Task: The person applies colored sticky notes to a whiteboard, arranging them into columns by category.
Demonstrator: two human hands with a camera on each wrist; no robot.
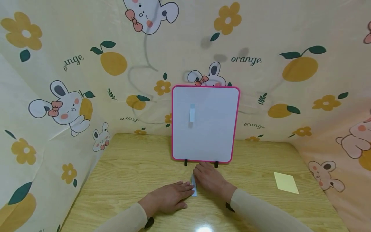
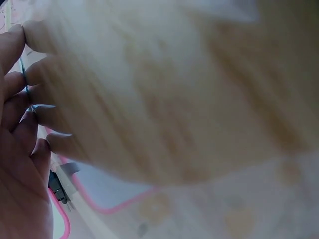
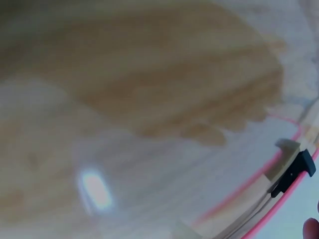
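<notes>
On the wooden table lies a narrow light-blue paper strip [image 1: 194, 190], pointing away from me. My left hand [image 1: 171, 196] lies palm down at its left side, straight fingertips resting on the strip. In the left wrist view, the left fingers [image 2: 15, 104] touch the glossy tabletop and are mirrored in it. My right hand [image 1: 210, 178] is bent over the strip's far end, covering it; whether its fingers pinch the paper I cannot tell. Only a fingertip [image 3: 311, 229] of that hand shows in the right wrist view.
Just beyond my hands stands a pink-framed whiteboard [image 1: 208, 129] on small black feet [image 1: 185, 162]. Another light-blue strip [image 1: 192, 114] is stuck to its upper left part. A pale yellow square of paper [image 1: 286, 182] lies at the right. A printed cloth [image 1: 113, 87] encloses the table.
</notes>
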